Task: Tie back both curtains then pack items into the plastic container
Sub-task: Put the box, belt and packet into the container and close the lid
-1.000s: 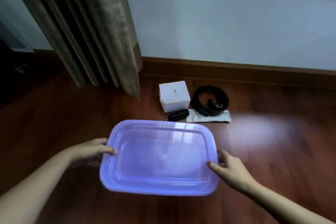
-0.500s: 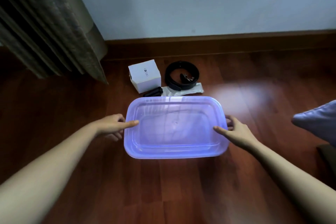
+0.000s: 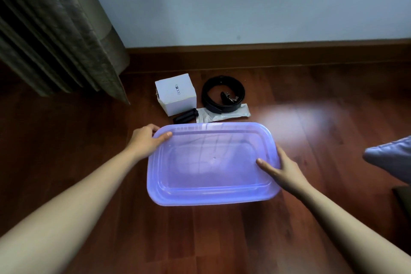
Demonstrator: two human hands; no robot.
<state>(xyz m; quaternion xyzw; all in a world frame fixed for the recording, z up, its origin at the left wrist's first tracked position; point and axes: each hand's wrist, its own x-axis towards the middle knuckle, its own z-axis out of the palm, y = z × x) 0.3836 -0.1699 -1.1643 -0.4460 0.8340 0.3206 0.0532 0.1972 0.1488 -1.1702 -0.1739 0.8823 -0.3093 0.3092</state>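
Note:
A translucent purple plastic container (image 3: 178, 198) with its lid on sits on the wooden floor in front of me. My left hand (image 3: 145, 141) grips its far left corner, thumb on top of the lid. My right hand (image 3: 283, 170) grips the right edge, thumb lying on the lid. Just beyond the container lie a white box (image 3: 175, 93), a small black cylinder (image 3: 185, 116), a coiled black belt (image 3: 223, 93) and a flat white packet (image 3: 224, 113). A grey-brown curtain (image 3: 57, 29) hangs at the far left.
A pale wall with a wooden skirting board (image 3: 266, 51) runs along the back. A grey-blue cushion or cloth (image 3: 391, 158) juts in at the right edge. Bare wooden floor (image 3: 66, 151) lies to the left and near me.
The view has dropped and closed in on the floor. My right thumb has slid further onto the lid; both hands keep hold of the container.

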